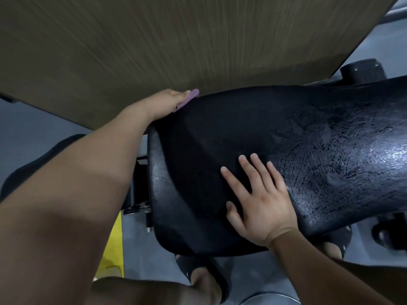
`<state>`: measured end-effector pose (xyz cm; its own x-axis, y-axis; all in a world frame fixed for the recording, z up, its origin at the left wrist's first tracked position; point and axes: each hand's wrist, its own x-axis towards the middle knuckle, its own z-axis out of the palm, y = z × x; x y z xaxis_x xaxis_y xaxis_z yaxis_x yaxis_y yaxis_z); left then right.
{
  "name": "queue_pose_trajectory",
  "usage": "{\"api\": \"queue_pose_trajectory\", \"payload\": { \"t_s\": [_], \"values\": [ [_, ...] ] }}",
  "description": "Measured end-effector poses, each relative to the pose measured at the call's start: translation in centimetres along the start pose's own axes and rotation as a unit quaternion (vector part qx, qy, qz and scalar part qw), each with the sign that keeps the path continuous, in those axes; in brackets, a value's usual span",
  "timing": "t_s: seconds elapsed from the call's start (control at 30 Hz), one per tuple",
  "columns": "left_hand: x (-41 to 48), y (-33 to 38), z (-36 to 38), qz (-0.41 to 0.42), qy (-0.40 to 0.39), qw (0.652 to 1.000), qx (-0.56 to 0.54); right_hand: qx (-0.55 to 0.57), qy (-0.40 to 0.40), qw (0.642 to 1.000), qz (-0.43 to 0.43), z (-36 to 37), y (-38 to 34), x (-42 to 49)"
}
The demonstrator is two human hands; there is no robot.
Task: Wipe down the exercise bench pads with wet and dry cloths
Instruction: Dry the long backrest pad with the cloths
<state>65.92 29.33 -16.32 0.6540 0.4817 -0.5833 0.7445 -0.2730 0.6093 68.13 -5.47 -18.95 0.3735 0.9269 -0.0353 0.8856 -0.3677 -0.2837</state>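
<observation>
Left of the bench pad (220, 133), low beside its near corner, we see a yellow strip (114, 245) on the grey floor (33, 124). Our left hand (164, 103) reaches to the pad's far left edge and rests on the purple cloth (191, 95), which is bunched against that edge and peeks out past the fingertips. The fingers lie fairly straight over it, but the thumb is hidden, so we cannot tell whether the hand pinches the cloth or only presses it. Behind the pad stands a brown wood-grain panel (154, 40). Below the pad's near edge a foot in a black sandal (198, 269) shows. On the pad's near middle our right hand (257, 208) lies flat, fingers spread and straight, holding nothing. The pad's right half glistens with a patchy sheen. Beyond its far right end sits a black roller (361, 71).
</observation>
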Motion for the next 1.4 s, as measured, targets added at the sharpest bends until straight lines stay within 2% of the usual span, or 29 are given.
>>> {"api": "queue_pose_trajectory", "payload": {
  "t_s": [0.2,0.4,0.6,0.7,0.87,1.13,1.27,1.4],
  "values": [
    [-1.6,-4.5,0.4,-0.011,0.067,0.978,-0.196,-0.014,-0.021,1.0,0.005,-0.1,-0.1,0.0],
    [-4.8,-6.3,2.9,0.013,0.182,0.96,-0.213,-0.013,-0.02,1.0,0.004,-0.1,-0.2,-0.1],
    [-8.7,-7.5,5.8,-0.019,0.297,0.94,-0.169,-0.014,-0.013,1.0,-0.001,-0.3,-0.2,-0.3],
    [-10.4,-8.5,7.9,-0.042,0.333,0.922,-0.195,-0.01,-0.008,1.0,-0.002,-0.3,-0.2,-0.4],
    [-13.5,-10.0,10.9,-0.08,0.358,0.903,-0.225,-0.014,-0.009,1.0,-0.003,-0.2,-0.3,-0.5],
    [-18.7,-10.4,14.8,-0.111,0.354,0.904,-0.21,-0.015,0.005,1.0,-0.003,0.0,-0.3,-0.6],
    [-21.1,-10.9,17.2,-0.117,0.359,0.894,-0.24,-0.016,0.016,1.0,-0.005,0.1,-0.3,-0.7],
    [-23.4,-11.2,19.6,-0.159,0.368,0.886,-0.233,-0.008,0.018,1.0,-0.006,0.2,-0.3,-0.8]
  ]
}}
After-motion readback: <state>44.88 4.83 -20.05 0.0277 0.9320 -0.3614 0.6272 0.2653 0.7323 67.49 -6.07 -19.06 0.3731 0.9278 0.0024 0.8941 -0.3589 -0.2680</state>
